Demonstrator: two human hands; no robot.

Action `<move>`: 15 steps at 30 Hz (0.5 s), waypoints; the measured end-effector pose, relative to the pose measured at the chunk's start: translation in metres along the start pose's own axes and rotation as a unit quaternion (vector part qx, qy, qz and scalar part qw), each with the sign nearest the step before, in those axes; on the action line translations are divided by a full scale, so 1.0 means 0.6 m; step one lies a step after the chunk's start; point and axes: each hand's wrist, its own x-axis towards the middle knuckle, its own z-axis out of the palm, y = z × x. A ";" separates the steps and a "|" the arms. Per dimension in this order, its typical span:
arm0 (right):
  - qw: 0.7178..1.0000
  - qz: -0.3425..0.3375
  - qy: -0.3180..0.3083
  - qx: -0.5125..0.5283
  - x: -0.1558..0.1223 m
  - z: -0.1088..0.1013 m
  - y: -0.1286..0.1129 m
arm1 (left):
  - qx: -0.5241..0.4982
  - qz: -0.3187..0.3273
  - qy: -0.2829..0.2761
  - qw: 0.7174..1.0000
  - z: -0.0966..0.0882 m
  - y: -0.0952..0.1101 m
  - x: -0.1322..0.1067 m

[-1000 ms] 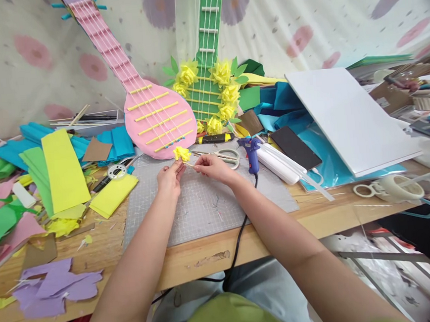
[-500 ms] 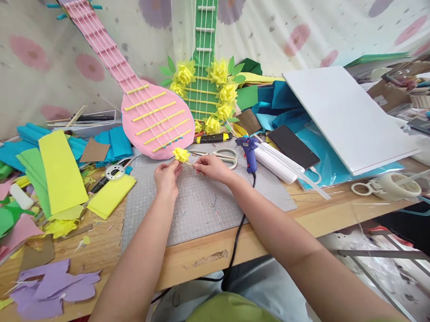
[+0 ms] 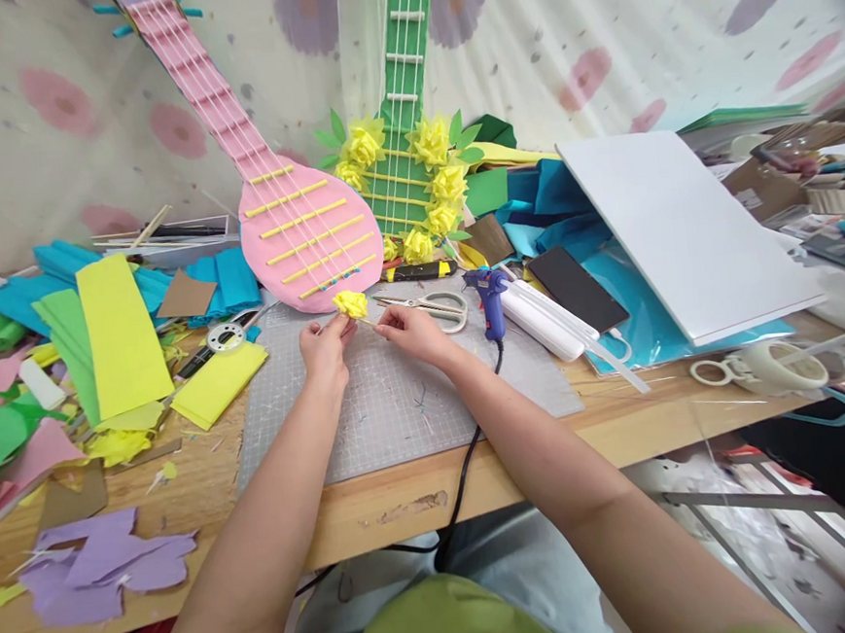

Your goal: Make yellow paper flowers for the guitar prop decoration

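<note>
A small yellow paper flower (image 3: 350,305) is held above the grey cutting mat (image 3: 393,407), just below the pink paper lute (image 3: 313,232). My left hand (image 3: 327,353) is closed on the flower's base from the left. Thumb and fingers of my right hand (image 3: 413,332) pinch a thin pale strip or stem that reaches from the flower. Scissors (image 3: 445,310) lie right behind my right hand. A blue glue gun (image 3: 493,306) rests to the right on the mat, its black cord running down over the table edge.
Behind stands a green paper instrument (image 3: 404,181) trimmed with yellow flowers. Crepe paper pieces, among them a yellow sheet (image 3: 124,335) and purple scraps (image 3: 106,571), cover the left. On the right are a phone (image 3: 576,288), a white board (image 3: 686,227) and a tape roll (image 3: 778,367).
The flower has shifted slightly left and turned in my fingers. My right hand has moved a little to the left, still pinching the thin strip.
</note>
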 end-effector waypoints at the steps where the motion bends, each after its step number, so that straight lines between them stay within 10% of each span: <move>1: 1.000 0.003 0.000 -0.008 0.000 0.000 0.001 | 0.002 -0.006 -0.004 1.000 -0.001 0.000 0.000; 15: 0.998 0.007 -0.028 -0.048 0.002 -0.003 -0.001 | -0.008 -0.013 -0.012 1.000 -0.006 -0.011 0.011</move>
